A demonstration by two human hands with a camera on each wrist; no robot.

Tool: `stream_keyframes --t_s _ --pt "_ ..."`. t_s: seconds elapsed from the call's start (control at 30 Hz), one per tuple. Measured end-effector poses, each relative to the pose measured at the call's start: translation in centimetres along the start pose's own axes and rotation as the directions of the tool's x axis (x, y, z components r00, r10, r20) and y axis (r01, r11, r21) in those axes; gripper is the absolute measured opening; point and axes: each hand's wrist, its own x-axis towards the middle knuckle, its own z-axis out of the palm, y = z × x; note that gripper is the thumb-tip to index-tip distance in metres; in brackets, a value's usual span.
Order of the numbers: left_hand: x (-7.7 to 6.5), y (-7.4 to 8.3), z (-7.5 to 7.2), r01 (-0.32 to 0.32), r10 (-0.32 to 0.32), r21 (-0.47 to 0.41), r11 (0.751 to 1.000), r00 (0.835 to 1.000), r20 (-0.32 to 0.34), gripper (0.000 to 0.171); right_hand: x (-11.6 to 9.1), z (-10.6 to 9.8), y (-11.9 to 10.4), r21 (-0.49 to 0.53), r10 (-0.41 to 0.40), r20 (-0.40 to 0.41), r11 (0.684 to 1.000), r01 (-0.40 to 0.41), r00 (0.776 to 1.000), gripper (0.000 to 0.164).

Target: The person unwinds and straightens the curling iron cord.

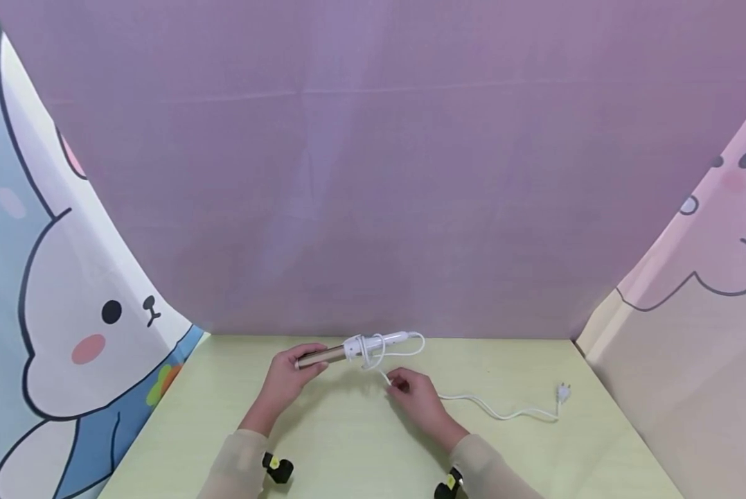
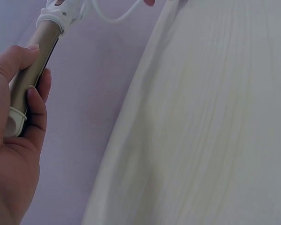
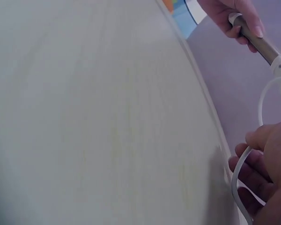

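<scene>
A curling iron (image 1: 393,339) with a gold barrel (image 2: 36,61) and a white handle is held above the table, handle end pointing right. My left hand (image 1: 282,380) grips it by the barrel, thumb on one side and fingers round the other. The white cord (image 1: 503,417) leaves the handle's end, loops back and winds loosely round the handle. Below and to the right of the iron, my right hand (image 1: 418,400) pinches the cord between thumb and forefinger. Past this hand the cord trails across the table to a two-pin plug (image 1: 563,393).
The pale wood-grain table (image 1: 348,443) ends at a purple cloth backdrop (image 1: 373,208). Printed cloths with cartoon animals hang at the left (image 1: 92,277) and right (image 1: 709,263). A small black device with a yellow mark sits at each wrist.
</scene>
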Motion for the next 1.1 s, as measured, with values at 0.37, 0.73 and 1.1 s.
stream_keyframes --t_s 0.37,0.73,1.1 --pt "0.0 -0.3 -0.3 -0.02 0.02 0.007 1.0 1.0 0.004 0.032 -1.1 -0.8 -1.2 0.035 -0.098 -0.004 0.995 0.098 0.995 0.012" --pt "-0.3 -0.6 -1.1 -0.003 0.003 0.035 0.999 1.0 -0.008 0.031 -1.4 -2.6 -4.1 -0.084 -0.401 -0.041 0.914 0.397 0.915 0.013" --pt "-0.7 -0.7 -1.3 0.015 -0.015 0.019 1.0 0.999 0.029 0.032 0.1 -5.3 -6.5 -0.07 -0.495 -0.137 0.869 0.49 0.858 0.014"
